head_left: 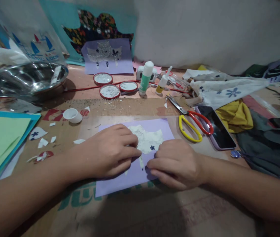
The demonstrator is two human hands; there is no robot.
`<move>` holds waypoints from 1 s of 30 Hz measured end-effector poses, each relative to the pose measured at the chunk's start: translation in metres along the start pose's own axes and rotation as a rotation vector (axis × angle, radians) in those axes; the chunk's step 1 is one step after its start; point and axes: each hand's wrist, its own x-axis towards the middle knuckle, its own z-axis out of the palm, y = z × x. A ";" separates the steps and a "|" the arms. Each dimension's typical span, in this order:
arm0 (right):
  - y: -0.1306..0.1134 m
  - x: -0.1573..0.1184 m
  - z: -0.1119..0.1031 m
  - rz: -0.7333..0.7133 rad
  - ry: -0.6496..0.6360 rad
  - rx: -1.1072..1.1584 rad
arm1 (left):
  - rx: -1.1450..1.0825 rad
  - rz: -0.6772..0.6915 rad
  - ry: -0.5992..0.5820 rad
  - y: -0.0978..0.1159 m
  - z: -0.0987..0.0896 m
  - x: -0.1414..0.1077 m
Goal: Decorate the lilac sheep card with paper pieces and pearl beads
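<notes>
A purple sheet (115,187) lies on the cardboard in front of me. White cloth pieces (147,138) with a small dark flower sit on its upper middle, and narrow strips lie below them. My left hand (112,149) rests on the sheet's left part, fingers curled, its fingertips at the left edge of the white pieces. My right hand (174,163) is closed at the right side, its fingertips low on the sheet near a narrow strip. Whatever either hand's fingers may hold is hidden.
Scissors (189,121) and a phone (215,126) lie at the right. Behind stand a glue stick (146,79), a glue bottle (163,82) and bead lids (109,91). A small cup (72,116), a metal bowl (24,80) and green paper (4,138) are at the left.
</notes>
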 end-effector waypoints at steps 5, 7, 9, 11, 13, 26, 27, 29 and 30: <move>0.008 -0.003 0.000 0.074 -0.054 0.143 | -0.162 -0.076 0.059 -0.005 0.001 0.001; 0.009 -0.004 0.002 0.028 -0.105 0.092 | -0.178 -0.100 0.052 -0.006 0.001 0.001; 0.008 -0.004 0.002 -0.016 -0.157 0.086 | -0.178 -0.112 0.041 -0.006 0.001 0.001; 0.008 -0.003 0.000 -0.032 -0.194 0.119 | -0.176 -0.117 0.041 -0.006 0.002 0.001; 0.010 -0.003 -0.002 -0.018 -0.214 0.162 | -0.199 -0.126 0.053 -0.007 0.002 0.001; 0.026 -0.005 0.005 0.223 -0.254 0.667 | -0.042 -0.299 0.324 -0.017 0.009 0.002; 0.031 -0.005 0.004 0.337 -0.258 0.802 | -0.001 -0.307 0.321 -0.018 0.009 0.003; 0.045 -0.004 0.003 0.544 -0.163 1.150 | 0.069 -0.322 0.311 -0.018 0.005 0.004; 0.051 -0.004 0.003 0.555 -0.132 1.200 | 0.101 -0.327 0.300 -0.016 0.003 0.005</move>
